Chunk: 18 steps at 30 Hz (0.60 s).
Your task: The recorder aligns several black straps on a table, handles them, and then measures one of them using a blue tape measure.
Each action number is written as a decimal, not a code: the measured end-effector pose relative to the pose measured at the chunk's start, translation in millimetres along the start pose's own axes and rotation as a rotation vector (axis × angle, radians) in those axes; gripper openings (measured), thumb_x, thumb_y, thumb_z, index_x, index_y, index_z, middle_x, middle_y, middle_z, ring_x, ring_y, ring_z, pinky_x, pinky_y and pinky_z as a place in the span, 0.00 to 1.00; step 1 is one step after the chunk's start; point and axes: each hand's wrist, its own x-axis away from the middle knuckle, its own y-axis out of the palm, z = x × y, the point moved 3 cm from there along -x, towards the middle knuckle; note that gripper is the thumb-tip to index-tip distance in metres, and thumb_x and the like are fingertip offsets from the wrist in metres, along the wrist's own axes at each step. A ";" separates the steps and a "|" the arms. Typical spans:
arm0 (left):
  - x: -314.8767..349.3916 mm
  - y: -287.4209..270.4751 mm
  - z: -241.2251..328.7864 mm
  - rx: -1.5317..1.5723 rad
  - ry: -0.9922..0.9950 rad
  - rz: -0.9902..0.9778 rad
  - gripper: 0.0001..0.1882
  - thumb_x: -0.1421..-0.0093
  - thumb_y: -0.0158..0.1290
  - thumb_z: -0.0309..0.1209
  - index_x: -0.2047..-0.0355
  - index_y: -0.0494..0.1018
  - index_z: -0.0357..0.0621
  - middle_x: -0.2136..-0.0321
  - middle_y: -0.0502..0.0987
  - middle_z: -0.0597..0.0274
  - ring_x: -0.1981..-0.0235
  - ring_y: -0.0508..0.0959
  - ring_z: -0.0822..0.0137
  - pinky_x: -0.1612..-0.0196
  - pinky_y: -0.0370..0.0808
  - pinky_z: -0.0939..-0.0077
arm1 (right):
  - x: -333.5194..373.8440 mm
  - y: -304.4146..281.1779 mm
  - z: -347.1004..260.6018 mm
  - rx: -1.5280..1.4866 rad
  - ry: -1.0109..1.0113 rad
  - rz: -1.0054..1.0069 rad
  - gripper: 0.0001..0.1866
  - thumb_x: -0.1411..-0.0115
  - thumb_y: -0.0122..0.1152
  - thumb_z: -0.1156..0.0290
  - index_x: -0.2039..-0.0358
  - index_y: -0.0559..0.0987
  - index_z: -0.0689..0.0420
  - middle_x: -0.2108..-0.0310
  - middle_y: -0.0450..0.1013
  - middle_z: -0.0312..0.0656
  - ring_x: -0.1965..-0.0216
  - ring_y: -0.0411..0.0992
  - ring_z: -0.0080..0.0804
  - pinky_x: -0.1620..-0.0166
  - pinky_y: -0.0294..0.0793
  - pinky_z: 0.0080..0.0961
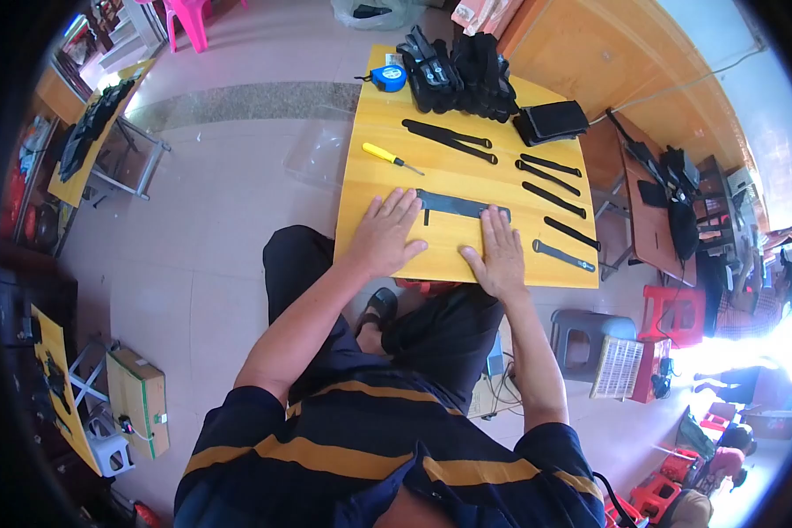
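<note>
A dark grey strap (453, 204) lies flat across the yellow table (374, 268). My left hand (387, 236) rests on the tabletop with its fingers out straight, their tips at the strap's left end. At the other end, my right hand (502, 255) lies flat with its fingertips over the strap. A short narrow black piece (427, 217) sits just below the strap, near my left hand. Beyond that hand is a screwdriver (383, 155) with a yellow handle. Several black hook-and-loop straps (554, 199) with end loops are laid out right of my right hand.
Bundles of black straps (458, 75), a folded black pouch (551, 122) and a blue tape measure (388, 78) stand along the table's far side. A clear plastic bin (319, 150) is left of the table. Grey (581, 343) and red (673, 312) stools stand at right.
</note>
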 end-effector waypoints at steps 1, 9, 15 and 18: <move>0.4 0.3 1.3 -0.008 -0.005 -0.001 0.44 0.34 0.51 0.54 0.28 0.54 0.37 0.25 0.52 0.51 0.24 0.49 0.54 0.24 0.44 0.52 | 4.5 -1.9 7.7 0.029 0.045 0.003 0.49 0.34 0.48 0.34 0.26 0.54 0.58 0.23 0.47 0.48 0.23 0.44 0.48 0.26 0.45 0.55; 3.6 -1.7 -1.2 -0.011 0.035 0.080 0.41 0.33 0.51 0.51 0.27 0.55 0.41 0.26 0.52 0.46 0.25 0.51 0.50 0.25 0.46 0.50 | -29.0 -20.1 35.7 -0.044 0.160 0.194 0.41 0.34 0.55 0.45 0.30 0.62 0.62 0.28 0.55 0.58 0.26 0.52 0.56 0.29 0.52 0.53; 6.8 -4.7 -2.2 0.073 0.041 0.131 0.39 0.33 0.52 0.50 0.29 0.58 0.42 0.28 0.55 0.43 0.26 0.53 0.48 0.25 0.48 0.50 | -119.9 -35.6 12.0 -0.135 -0.044 0.324 0.23 0.41 0.66 0.63 0.48 0.79 0.61 0.48 0.77 0.54 0.43 0.72 0.53 0.40 0.71 0.43; 8.0 -7.1 -4.5 0.164 0.030 0.204 0.36 0.34 0.54 0.47 0.31 0.61 0.41 0.30 0.59 0.42 0.28 0.58 0.46 0.27 0.51 0.50 | -161.0 -24.5 5.3 -0.133 -0.060 0.384 0.11 0.42 0.65 0.69 0.60 0.85 0.58 0.60 0.80 0.49 0.56 0.78 0.50 0.51 0.78 0.43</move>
